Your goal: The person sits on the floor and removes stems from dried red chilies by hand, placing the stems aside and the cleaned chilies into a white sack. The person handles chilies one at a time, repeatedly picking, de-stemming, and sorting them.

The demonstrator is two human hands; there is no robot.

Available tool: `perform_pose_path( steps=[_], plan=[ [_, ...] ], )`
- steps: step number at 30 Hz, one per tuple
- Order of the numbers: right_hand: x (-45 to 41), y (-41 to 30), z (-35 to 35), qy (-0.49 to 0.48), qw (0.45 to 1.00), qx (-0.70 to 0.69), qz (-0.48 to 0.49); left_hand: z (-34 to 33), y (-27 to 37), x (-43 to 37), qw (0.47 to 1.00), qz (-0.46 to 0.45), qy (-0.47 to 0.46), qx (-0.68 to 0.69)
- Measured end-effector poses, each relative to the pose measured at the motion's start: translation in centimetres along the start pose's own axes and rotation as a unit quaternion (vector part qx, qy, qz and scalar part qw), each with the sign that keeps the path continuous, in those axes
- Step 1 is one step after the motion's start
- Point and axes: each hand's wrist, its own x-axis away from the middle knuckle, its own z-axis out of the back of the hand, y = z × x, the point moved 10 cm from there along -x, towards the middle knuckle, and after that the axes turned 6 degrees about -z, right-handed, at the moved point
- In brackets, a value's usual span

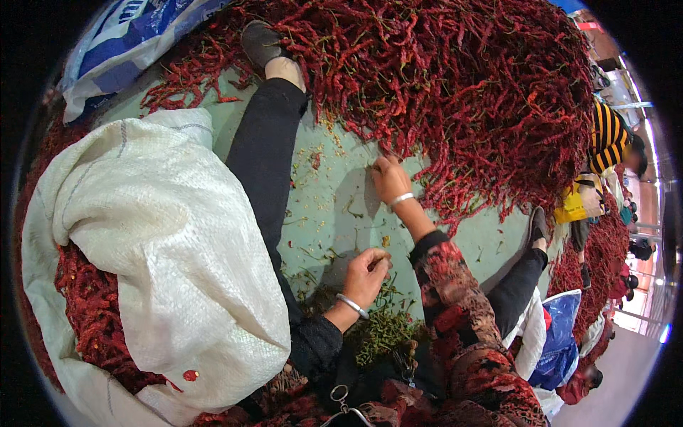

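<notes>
A large heap of dried red chili peppers [427,80] spreads over the pale green floor [341,187] before me. My right hand [391,180], with a silver bangle at the wrist, reaches to the heap's near edge. Its fingertips meet the lowest chilies, and whether they grip one is hidden. Closer to my body, my left hand [367,277] hovers with thumb and fingers drawn together, also wearing a bangle. Anything in its pinch is too small to tell. Below it, between my legs, lies a pile of green chili stems [387,333].
A white woven sack [181,240] at my left holds red chilies [90,304]. My legs stretch along both sides of the floor. Blue-and-white sacks [133,48] lie at upper left and others [557,341] at right. Other people sit by further chili heaps [597,277] at far right.
</notes>
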Motion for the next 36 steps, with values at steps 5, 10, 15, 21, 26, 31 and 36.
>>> perform_pose_path(
  steps=[5, 10, 15, 21, 26, 31, 36],
  plan=[
    [11.1, -0.3, 2.8, -0.077, 0.986, -0.151, -0.007, -1.1, 8.0, 1.6, 0.916, -0.305, 0.025, -0.26],
    [20.8, -3.0, 9.4, -0.059, 0.977, -0.204, 0.025, -3.3, 3.4, 2.5, 0.86, -0.186, -0.127, -0.459],
    [25.5, -1.5, 12.4, -0.026, 0.989, -0.14, -0.032, -5.5, 1.9, 5.8, 0.873, -0.222, -0.184, -0.392],
    [28.4, 7.3, 13.6, 0.068, 0.979, -0.079, -0.174, -15.6, 8.5, 16.9, 0.791, -0.447, -0.361, -0.208],
    [37.2, 17.7, 25.4, -0.014, 0.934, -0.146, -0.325, -16.9, 0.1, 17.0, 0.649, -0.238, -0.527, -0.494],
    [41.0, 20.2, 33.3, 0.017, 0.944, 0.09, -0.317, -9.8, 1.7, 1.6, 0.622, -0.36, -0.221, -0.659],
    [25.2, 20.4, 16.7, -0.067, 0.963, -0.031, -0.26, -9.6, -3.3, -2.9, 0.589, -0.267, -0.245, -0.723]
  ],
)
